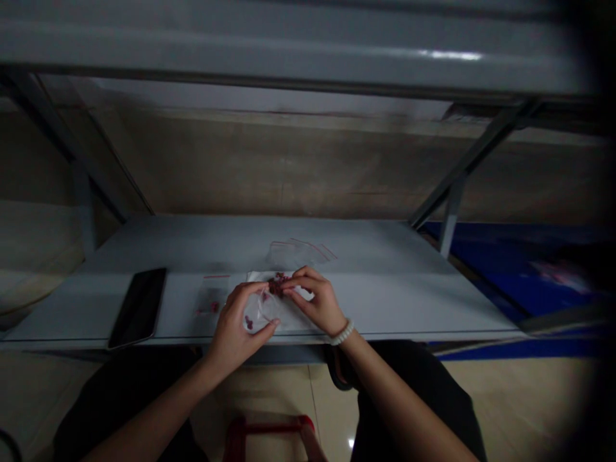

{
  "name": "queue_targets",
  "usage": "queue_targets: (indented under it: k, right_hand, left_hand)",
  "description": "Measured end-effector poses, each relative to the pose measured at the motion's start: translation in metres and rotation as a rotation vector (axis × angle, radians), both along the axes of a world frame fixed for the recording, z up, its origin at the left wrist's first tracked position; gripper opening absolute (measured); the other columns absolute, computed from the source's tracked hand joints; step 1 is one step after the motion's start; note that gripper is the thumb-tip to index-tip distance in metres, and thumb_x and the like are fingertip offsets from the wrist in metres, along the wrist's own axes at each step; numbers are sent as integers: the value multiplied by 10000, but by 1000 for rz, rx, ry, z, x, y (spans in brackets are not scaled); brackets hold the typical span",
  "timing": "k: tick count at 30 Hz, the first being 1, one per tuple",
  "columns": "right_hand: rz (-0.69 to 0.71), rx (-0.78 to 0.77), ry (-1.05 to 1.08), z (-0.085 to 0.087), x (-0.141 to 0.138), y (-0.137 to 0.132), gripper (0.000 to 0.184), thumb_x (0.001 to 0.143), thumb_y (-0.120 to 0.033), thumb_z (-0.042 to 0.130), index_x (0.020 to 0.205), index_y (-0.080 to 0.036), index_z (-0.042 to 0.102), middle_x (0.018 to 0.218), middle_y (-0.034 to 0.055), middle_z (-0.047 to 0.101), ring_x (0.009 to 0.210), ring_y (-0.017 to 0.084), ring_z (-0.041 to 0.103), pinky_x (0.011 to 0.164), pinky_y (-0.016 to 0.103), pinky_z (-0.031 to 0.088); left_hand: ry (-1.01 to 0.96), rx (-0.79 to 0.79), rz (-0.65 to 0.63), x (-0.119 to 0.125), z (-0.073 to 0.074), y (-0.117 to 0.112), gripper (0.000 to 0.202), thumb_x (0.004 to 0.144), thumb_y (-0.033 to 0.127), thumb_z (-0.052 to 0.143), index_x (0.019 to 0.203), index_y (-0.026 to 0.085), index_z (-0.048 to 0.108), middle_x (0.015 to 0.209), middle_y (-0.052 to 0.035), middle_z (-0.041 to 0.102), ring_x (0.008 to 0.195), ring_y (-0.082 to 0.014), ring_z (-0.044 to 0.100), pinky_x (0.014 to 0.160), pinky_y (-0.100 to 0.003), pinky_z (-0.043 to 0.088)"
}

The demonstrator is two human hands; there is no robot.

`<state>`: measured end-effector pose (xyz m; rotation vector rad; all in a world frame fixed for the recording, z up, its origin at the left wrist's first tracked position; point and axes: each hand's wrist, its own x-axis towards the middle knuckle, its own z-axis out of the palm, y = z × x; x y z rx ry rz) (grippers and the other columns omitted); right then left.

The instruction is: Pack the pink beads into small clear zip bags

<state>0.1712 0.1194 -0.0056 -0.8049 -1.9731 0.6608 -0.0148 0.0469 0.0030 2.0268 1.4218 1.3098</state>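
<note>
Red beads [276,287], half hidden by fingers [302,280]

My left hand [238,324] curves over, fingers [245,293] arched and thumb low, and my right hand [318,303] sits just beside it, fingertips [294,283] pinched inward. My 2 forearms, left [158,404] and right [399,410], angle up from below.

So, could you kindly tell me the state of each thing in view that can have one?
Left hand: curled around a clear plastic bag.
Right hand: pinching at dark red beads.
Smartphone: lying flat, screen dark.
Red-edged zip bag: lying flat behind the hands.
Small zip bag: lying flat, red bits inside.
White bead bracelet: worn on the right wrist.
</note>
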Motion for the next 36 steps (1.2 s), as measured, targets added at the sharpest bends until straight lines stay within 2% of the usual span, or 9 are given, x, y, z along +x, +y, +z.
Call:
queue_targets:
  k: [3,5,12,15,17,22,25,30,36]
  right_hand:
    - [-35,208,-350,-12,3,9,130,857,-176,609,911,-208,723,872,77,616,844,204,529,743,340,457]
    - [-46,284,-500,-17,1,11,130,857,-159,606,887,-205,724,861,79,617,825,208,512,732,341,445]
    - [-42,372,-632,-21,-7,11,130,874,-168,587,879,-198,714,879,85,624,829,210,500,725,335,430]
    - [-10,343,-559,-21,-5,11,128,872,-164,586,888,-198,709,893,83,630,836,207,508,739,340,434]
    - [16,272,-417,-19,-4,11,108,862,-175,602,876,-196,707,896,78,628,851,202,521,761,344,441]
    - [52,-89,106,-2,-5,4,89,823,-275,662,853,-199,697,867,54,608,789,165,559,701,303,470]
    - [142,-241,278,8,-10,-4,133,794,-337,691,827,-208,682,858,46,606,779,160,572,697,303,486]
    - [226,-268,281,11,-15,-14,110,781,-326,705,827,-227,699,899,43,589,849,169,576,747,322,500]
    - [190,-141,164,17,-19,-26,123,779,-273,700,889,-221,718,952,57,580,901,186,566,794,351,498]
  left_hand:
    - [4,6,6,0,0,0,512,722,180,680,1190,228,479,1123,-84,591,1058,-243,561,926,-404,439]
    - [2,15,7,-1,1,0,512,721,182,680,1190,229,480,1121,-82,593,1054,-243,564,924,-405,441]
    - [-2,20,5,-1,2,0,503,716,180,687,1175,222,485,1112,-85,603,1045,-243,573,914,-403,448]
    - [-5,18,3,-2,2,0,500,713,173,687,1169,219,487,1114,-84,603,1051,-241,571,923,-400,443]
    - [-9,14,6,-2,2,0,501,715,172,685,1172,219,488,1113,-82,604,1049,-239,572,923,-397,443]
    - [-13,1,32,0,0,1,502,710,170,688,1170,225,494,1100,-78,608,1032,-241,580,907,-400,450]
    - [-3,-5,38,2,-2,2,515,699,163,690,1170,233,492,1094,-74,609,1025,-244,582,894,-400,457]
    - [-7,-8,19,4,-5,2,544,675,138,689,1173,235,494,1119,-73,609,1034,-244,585,903,-398,461]
    - [8,-1,75,1,-7,4,538,658,116,666,1157,232,504,1059,-65,622,977,-241,600,868,-397,474]
